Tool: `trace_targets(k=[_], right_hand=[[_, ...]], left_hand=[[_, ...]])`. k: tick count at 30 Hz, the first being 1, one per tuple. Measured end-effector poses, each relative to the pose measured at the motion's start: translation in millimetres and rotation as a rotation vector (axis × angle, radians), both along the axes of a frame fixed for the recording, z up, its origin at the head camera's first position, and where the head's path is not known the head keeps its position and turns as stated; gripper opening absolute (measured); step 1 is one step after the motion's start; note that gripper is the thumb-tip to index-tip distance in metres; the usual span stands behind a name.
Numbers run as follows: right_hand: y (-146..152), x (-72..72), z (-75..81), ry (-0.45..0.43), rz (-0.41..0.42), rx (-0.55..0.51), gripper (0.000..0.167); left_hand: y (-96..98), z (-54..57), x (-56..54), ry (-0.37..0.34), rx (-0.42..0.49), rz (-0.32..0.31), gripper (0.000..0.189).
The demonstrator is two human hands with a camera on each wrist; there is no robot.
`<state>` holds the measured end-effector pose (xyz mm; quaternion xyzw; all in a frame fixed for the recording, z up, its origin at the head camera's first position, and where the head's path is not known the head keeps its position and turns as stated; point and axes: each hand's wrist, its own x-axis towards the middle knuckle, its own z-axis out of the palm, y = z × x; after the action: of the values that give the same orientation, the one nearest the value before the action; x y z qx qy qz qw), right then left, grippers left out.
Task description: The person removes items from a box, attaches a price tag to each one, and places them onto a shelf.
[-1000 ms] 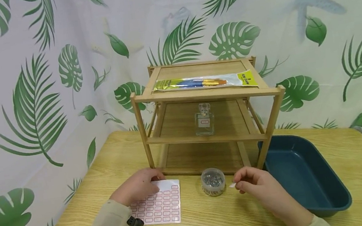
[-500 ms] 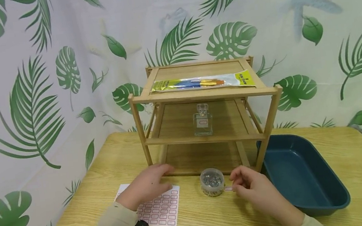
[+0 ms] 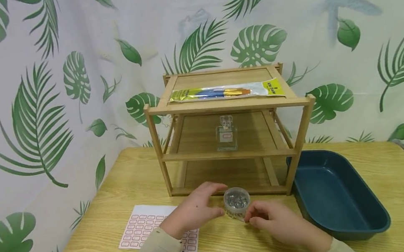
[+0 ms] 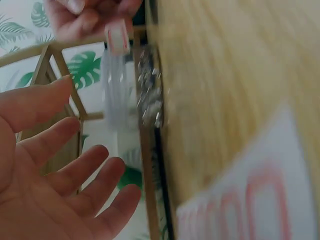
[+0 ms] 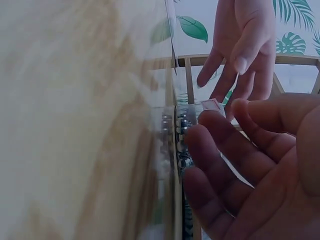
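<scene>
A round clear plastic tub [image 3: 236, 199] of small silvery pieces stands on the table before the rack. My left hand [image 3: 197, 210] is at its left side with fingers extended and spread, holding nothing. On the tub's near right side, my right hand [image 3: 276, 224] pinches a small white label with a red border between thumb and forefinger. That label [image 4: 118, 37] shows clearly in the left wrist view; in the right wrist view the label [image 5: 211, 104] sticks out past the fingertips. Under my left forearm lies a sheet of red-bordered labels [image 3: 142, 221], partly covered.
Behind the tub stands a wooden rack [image 3: 228, 154]. A glass perfume bottle [image 3: 226, 135] with a label is on its middle shelf, and a packet of paintbrushes [image 3: 226, 92] lies on top. A dark blue basin [image 3: 340, 193] sits at the right.
My left hand has left the label sheet and moved right to the tub. The right hand has shifted slightly left and nearer, bringing the label to the tub's side.
</scene>
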<state>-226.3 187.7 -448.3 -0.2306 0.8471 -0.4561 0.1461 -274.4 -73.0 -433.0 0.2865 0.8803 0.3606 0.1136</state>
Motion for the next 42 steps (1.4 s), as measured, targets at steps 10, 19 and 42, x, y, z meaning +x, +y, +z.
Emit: trace_targets(k=[10,19,42], right_hand=[[-2,-6.0,-10.7,-0.052,0.026,-0.015,0.021],[-3,-3.6,-12.6,-0.095,-0.044,-0.040,0.023],[-2,-4.1,-19.4,-0.086,-0.218,-0.119,0.037]], left_hand=[[25.5,-15.2,-2.1,-0.100,-0.029,-0.042,0.075],[32.9,-25.4,-5.5,-0.014,0.010,-0.037,0.067],[35.7,-32.6,-7.6,-0.020,0.075,0.007,0.050]])
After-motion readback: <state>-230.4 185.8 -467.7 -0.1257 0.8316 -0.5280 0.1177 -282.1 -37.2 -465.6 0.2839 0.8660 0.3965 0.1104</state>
